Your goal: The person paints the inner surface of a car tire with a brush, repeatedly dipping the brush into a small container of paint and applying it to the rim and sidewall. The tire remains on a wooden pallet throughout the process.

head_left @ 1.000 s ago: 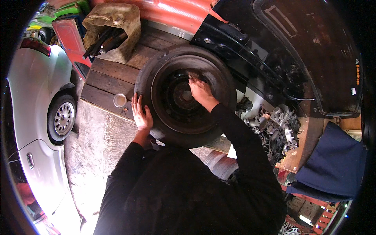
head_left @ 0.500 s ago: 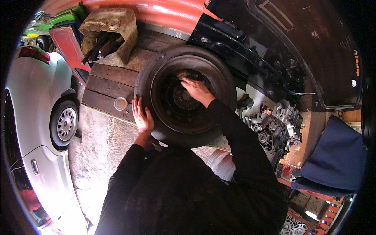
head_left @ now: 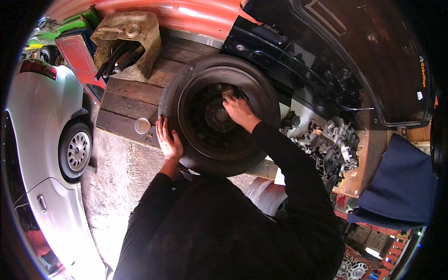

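Observation:
A car wheel lies flat on a wooden bench, its black tyre (head_left: 266, 93) around a dark, dirty steel rim (head_left: 192, 128). My left hand (head_left: 170, 143) rests open on the tyre's left side, fingers spread. Inside the rim, above the hub, my right hand (head_left: 238, 110) is closed on a small brownish block (head_left: 227, 90); its exact kind is too blurred and covered to tell. The block is against the upper part of the rim's face. A small round cup (head_left: 142, 125) with pale contents stands on the bench left of my left hand.
The plank bench (head_left: 128, 97) bears a cut-open jerrycan (head_left: 148, 46) holding dark tools. Right of the wheel sit engine parts (head_left: 333, 142) and a black car panel (head_left: 359, 51). Dark blue cloth (head_left: 399, 186) hangs at right. A silver car (head_left: 51, 154) stands at left.
My right hand has moved slightly right and down inside the rim, with the brownish block in it. My left hand stays on the tyre.

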A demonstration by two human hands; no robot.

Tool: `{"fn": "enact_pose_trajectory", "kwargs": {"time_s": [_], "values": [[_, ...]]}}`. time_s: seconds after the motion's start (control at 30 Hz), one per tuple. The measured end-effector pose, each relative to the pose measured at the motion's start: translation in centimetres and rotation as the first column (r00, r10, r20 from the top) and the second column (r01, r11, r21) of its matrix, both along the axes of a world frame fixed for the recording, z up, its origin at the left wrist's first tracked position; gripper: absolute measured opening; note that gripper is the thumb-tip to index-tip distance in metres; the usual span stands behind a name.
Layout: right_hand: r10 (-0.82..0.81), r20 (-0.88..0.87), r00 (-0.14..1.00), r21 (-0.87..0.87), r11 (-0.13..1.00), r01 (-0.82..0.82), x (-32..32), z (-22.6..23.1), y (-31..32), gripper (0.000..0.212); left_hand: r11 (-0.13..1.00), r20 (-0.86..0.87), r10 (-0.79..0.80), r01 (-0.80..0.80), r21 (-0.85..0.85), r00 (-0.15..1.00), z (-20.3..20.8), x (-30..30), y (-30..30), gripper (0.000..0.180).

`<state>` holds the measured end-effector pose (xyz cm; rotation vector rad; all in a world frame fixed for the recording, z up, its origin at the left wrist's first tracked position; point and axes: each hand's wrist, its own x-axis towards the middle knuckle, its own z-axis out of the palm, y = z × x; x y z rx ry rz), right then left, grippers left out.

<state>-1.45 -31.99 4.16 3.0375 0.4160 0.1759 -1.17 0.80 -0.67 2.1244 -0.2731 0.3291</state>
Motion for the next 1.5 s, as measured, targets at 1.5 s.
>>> {"fn": "enact_pose_trajectory", "kwargs": {"time_s": [1.5], "values": [[-0.211, -0.921, 0.328, 0.209, 0.441, 0.873, 0.4, 1.7, 1.1, 0.047, 1.0, 0.007, 0.002, -0.002, -0.006, 1.0, 0.0, 0.1, 0.2, 0.052]]}}
